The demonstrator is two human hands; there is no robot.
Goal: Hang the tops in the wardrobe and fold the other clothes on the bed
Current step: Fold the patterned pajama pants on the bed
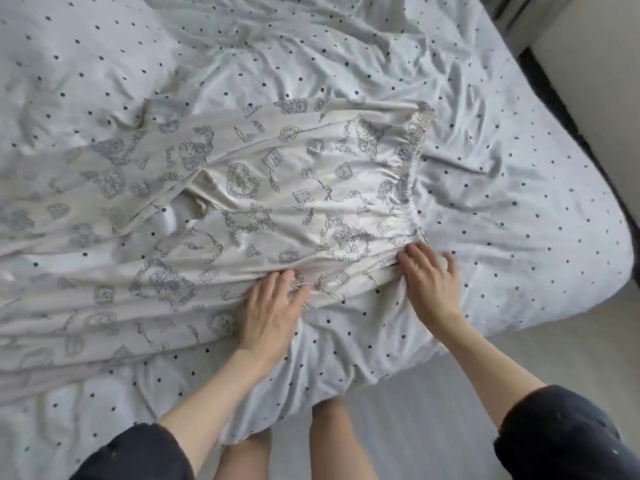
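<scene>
Both hands lie flat, fingers spread, on the patterned trousers (277, 188) spread across the bed (519, 168): left hand (273, 306) mid-edge, right hand (429, 282) by the waistband. Smooth outward before folding.

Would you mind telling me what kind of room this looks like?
Most likely a bedroom: a bed with a dotted sheet fills the view, and printed trousers with an elastic waistband lie spread on it under both hands, left and right.
</scene>
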